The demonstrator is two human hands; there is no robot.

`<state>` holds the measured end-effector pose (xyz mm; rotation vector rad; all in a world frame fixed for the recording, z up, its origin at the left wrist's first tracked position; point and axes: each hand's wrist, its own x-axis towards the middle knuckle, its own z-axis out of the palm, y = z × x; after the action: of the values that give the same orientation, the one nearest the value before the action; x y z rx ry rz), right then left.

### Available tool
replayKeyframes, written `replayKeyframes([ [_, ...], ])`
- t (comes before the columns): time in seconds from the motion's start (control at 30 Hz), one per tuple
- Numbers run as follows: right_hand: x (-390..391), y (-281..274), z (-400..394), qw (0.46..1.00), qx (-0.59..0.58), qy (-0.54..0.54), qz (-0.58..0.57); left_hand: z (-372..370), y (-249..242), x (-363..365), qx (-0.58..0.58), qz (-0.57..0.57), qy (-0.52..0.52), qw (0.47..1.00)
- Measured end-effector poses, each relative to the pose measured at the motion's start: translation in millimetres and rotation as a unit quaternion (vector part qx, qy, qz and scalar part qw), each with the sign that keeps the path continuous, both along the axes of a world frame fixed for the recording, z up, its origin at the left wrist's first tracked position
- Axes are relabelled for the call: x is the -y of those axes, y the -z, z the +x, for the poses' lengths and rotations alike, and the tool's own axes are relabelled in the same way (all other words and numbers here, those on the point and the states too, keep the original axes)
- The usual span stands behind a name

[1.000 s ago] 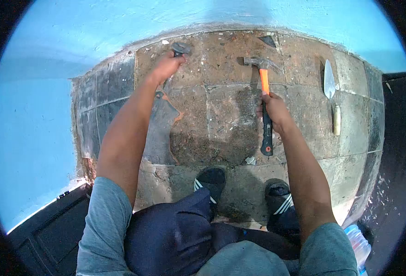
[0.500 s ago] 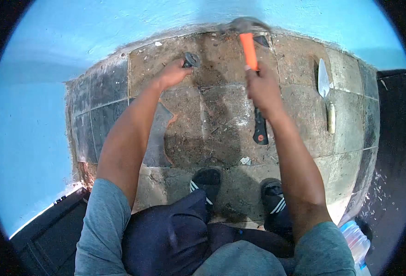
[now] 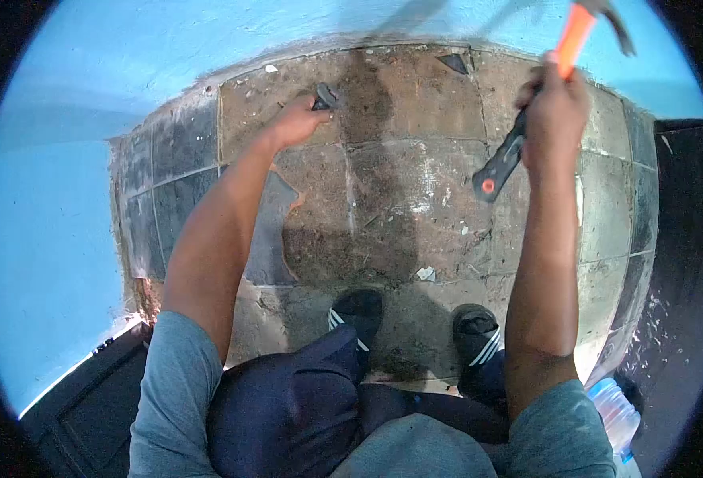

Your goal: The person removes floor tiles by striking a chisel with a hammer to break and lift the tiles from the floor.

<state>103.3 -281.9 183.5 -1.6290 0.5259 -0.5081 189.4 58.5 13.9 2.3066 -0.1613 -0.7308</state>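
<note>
My left hand (image 3: 300,122) is wrapped round a dark chisel-like tool (image 3: 324,97) near the back of the tiled floor; its lower end is hidden. My right hand (image 3: 557,119) grips a hammer (image 3: 576,38) with an orange and black handle, raised at the upper right. The hammer's metal claw head is partly cut off by the top edge of the view, and its black handle end points down left. Beneath both hands lies worn brown floor (image 3: 391,175) with bits of debris.
Blue walls (image 3: 45,207) rise at the back and left. A dark broken tile piece (image 3: 453,63) lies by the back wall, a pale chip (image 3: 425,274) near my sandals (image 3: 476,334). Plastic bottles (image 3: 616,410) stand at the lower right, beside a dark surface (image 3: 686,263).
My right hand has swung the hammer up and to the right, away from the tool in my left hand. My left hand has stayed nearly in place. The trowel at the right is now mostly hidden.
</note>
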Motion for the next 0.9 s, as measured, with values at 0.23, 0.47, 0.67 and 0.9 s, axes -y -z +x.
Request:
replayKeyframes([
  [0.23,-91,120,-39,0.941,-0.117,-0.054,-0.313,-3,-7,0,0.044,-0.013,0.019,0.999],
  [0.47,-81,123,-56,0.922,-0.303,-0.229,-0.075,-3,-3,4,0.0,0.026,0.016,1.0],
  [0.67,-34,173,-66,0.923,-0.312,-0.223,-0.01,-11,-7,4,0.01,-0.027,-0.064,0.998],
  [0.9,-31,161,-73,0.897,-0.334,-0.227,0.181,-28,-21,13,-0.016,-0.019,-0.083,0.996],
])
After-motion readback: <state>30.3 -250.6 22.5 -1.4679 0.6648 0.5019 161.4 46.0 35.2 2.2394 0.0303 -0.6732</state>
